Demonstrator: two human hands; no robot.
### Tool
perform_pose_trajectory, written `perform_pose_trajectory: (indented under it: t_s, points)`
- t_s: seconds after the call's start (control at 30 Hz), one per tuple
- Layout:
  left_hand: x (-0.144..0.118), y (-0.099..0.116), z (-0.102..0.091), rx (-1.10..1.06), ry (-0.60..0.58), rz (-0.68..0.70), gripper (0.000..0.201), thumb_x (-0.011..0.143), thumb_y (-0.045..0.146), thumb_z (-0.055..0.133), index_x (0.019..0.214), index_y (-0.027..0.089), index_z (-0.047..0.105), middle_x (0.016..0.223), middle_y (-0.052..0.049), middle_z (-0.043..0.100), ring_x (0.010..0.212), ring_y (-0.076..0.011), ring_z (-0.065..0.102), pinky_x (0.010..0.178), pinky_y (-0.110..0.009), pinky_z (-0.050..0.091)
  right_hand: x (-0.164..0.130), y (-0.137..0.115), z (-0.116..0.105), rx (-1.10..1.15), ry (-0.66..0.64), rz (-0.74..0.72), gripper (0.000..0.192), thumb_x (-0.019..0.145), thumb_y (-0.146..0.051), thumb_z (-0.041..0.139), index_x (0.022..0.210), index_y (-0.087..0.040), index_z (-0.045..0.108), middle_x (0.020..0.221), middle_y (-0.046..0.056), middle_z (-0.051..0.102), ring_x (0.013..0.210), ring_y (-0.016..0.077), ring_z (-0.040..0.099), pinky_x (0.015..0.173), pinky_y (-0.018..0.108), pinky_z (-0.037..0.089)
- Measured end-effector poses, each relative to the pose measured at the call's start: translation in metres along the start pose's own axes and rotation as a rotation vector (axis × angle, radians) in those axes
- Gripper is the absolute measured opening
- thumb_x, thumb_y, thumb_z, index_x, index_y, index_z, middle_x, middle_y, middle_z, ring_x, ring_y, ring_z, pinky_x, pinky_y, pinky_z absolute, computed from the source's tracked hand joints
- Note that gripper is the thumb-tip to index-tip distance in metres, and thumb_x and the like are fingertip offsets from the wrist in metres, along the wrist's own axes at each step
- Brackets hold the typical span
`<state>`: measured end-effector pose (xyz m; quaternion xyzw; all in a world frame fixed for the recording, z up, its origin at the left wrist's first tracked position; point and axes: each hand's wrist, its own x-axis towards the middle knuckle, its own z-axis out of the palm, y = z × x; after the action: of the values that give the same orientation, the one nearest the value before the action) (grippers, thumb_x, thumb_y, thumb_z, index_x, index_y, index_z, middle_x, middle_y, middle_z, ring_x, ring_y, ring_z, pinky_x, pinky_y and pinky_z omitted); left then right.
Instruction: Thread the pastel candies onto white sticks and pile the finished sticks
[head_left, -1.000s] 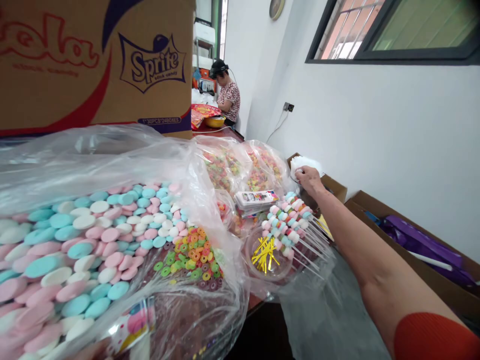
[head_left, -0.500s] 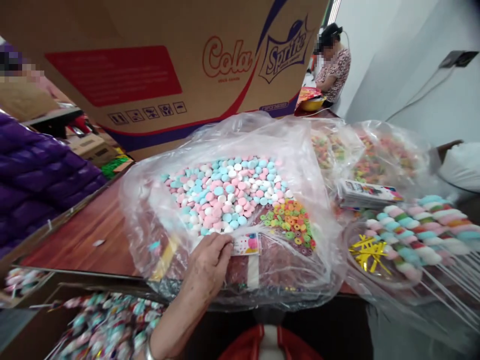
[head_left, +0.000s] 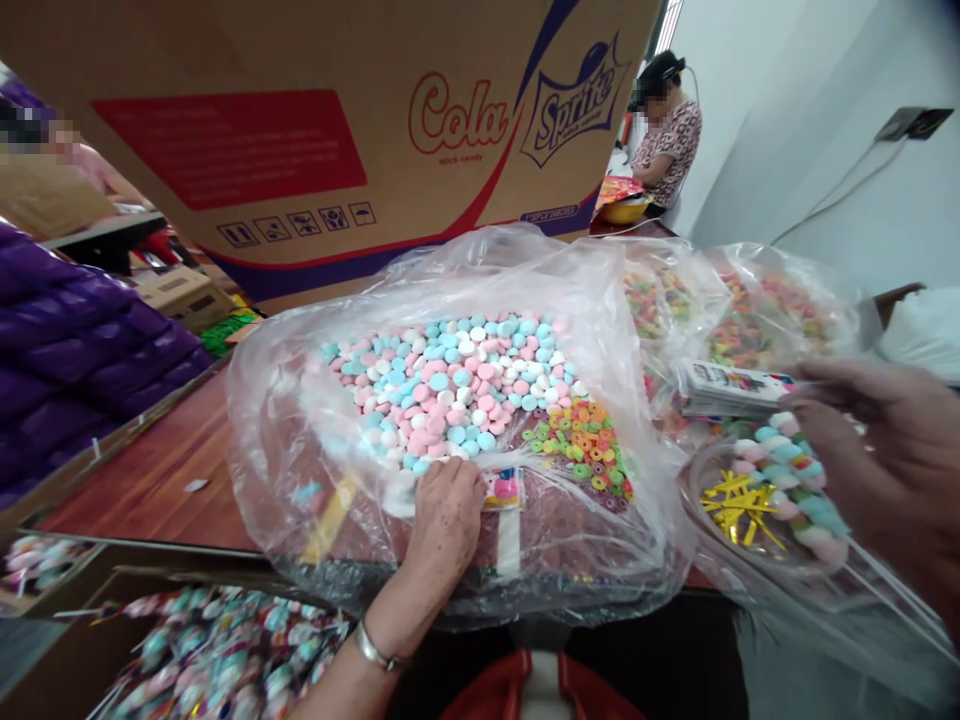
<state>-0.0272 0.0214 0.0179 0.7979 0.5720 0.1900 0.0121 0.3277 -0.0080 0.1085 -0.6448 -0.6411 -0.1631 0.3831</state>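
Near the table's front edge, my left hand (head_left: 448,510) has its fingers closed over one end of a small printed bag (head_left: 504,487), which lies flat on the plastic sheet. Just behind it is a pile of pink, blue and white round candies (head_left: 450,385). Small ring candies (head_left: 589,445) lie to their right. My right hand (head_left: 877,440) is at the right, its fingertips at the end of a stack of printed bags (head_left: 735,388). It is blurred, so its grip is unclear. Below it, twisted marshmallow sticks (head_left: 787,475) show partly, the rest hidden by the hand.
Gold twist ties (head_left: 739,510) sit in a clear round tub. A big cardboard box (head_left: 300,130) stands behind the candies. An open carton of wrapped candy sticks (head_left: 225,650) is at lower left, purple packs (head_left: 82,370) at far left. Another person (head_left: 667,140) sits at the back right.
My right hand has come into view from the right and reached the stack of printed bags, covering many marshmallow sticks. My left hand has shifted slightly right along the small printed bag.
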Motion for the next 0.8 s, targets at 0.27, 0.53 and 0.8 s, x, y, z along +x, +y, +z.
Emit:
perform_pose_trajectory:
  t_s: [0.27,0.53,0.8]
  points:
    - [-0.006,-0.004,-0.004,-0.057,0.140,0.115,0.022,0.094,0.015,0.042,0.077,0.020,0.054,0.076,-0.005,0.058,0.075,-0.0222,0.054,0.071,-0.035,0.045,-0.035,-0.067,0.027,0.406,-0.163,-0.154,0.028,0.090,-0.025,0.051,0.116,-0.030,0.057,0.107,0.007,0.066,0.100,0.0245,0.062,0.089,0.040,0.048]
    - [-0.005,0.032,-0.021,-0.081,0.311,0.218,0.018,0.096,0.019,0.044,0.081,0.020,0.054,0.071,-0.005,0.055,0.070,-0.0232,0.047,0.064,-0.036,0.037,-0.064,-0.135,0.071,0.856,-0.703,0.235,0.036,0.080,-0.031,0.066,0.114,-0.025,0.055,0.097,0.003,0.065,0.084,0.0198,0.061,0.075,0.032,0.052]
    - [0.007,0.037,-0.038,-0.361,0.216,0.207,0.038,0.088,0.026,0.060,0.122,0.014,0.047,0.115,-0.015,0.058,0.106,-0.0286,0.053,0.090,-0.042,0.043,-0.046,-0.123,0.082,0.967,-0.756,0.268,0.014,0.090,-0.028,0.051,0.087,-0.022,0.064,0.081,-0.002,0.063,0.077,0.0154,0.058,0.071,0.026,0.045]
